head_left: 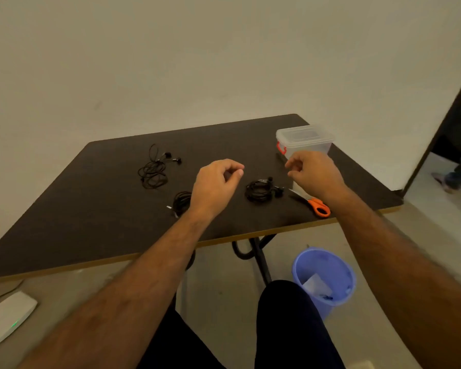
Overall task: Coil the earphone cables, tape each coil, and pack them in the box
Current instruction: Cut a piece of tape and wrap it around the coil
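Above the dark table, left hand and right hand hovered with fingers loosely curled, seemingly holding nothing. Between them lay a coiled earphone; the lidded box stood behind it. Taping looked next, needing tape I couldn't spot.

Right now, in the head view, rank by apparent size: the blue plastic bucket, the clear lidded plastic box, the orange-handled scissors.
1. Blue plastic bucket, though it sits nearer the camera.
2. Clear lidded plastic box.
3. Orange-handled scissors.
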Demonstrator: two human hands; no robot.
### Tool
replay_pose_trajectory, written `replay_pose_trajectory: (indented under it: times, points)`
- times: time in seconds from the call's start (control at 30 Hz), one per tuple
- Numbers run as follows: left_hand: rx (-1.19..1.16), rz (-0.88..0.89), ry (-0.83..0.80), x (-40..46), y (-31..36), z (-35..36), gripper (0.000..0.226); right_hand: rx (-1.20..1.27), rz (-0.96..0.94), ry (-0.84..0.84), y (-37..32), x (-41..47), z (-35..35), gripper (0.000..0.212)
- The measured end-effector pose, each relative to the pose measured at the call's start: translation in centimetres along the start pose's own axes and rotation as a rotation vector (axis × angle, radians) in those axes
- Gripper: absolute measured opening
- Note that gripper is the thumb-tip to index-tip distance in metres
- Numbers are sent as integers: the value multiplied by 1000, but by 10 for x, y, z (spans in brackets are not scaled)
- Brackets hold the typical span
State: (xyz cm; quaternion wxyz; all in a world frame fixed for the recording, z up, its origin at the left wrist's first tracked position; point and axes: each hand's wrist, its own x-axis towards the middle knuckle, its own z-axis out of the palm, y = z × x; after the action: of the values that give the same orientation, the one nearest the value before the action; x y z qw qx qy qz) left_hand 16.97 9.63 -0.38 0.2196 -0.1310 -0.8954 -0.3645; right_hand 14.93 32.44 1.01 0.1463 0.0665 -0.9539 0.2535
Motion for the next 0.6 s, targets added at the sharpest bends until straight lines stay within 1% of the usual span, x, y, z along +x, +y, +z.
replay_pose_trajectory:
  times: [0.13,0.2,0.33,0.4,0.5,0.6]
  points:
    - [19,-67,-164,4,38,44,23,-94,151,-72,30,-11,-19,16]
    - [52,-130,-222,5,50,68,25,-120,182,-116,38,-17,-24,15]
    - [146,-225,-275,7,60,99,30,-157,196,-188,44,-31,-22,14]
    - [236,-231,-295,10,63,105,31,-183,200,-212,45,-35,-16,16]
    - [389,-221,-329,18,68,107,33,-237,210,-275,46,-39,-10,24]
    - [445,-209,-377,24,72,111,34,-239,202,-297,47,-41,-8,27]
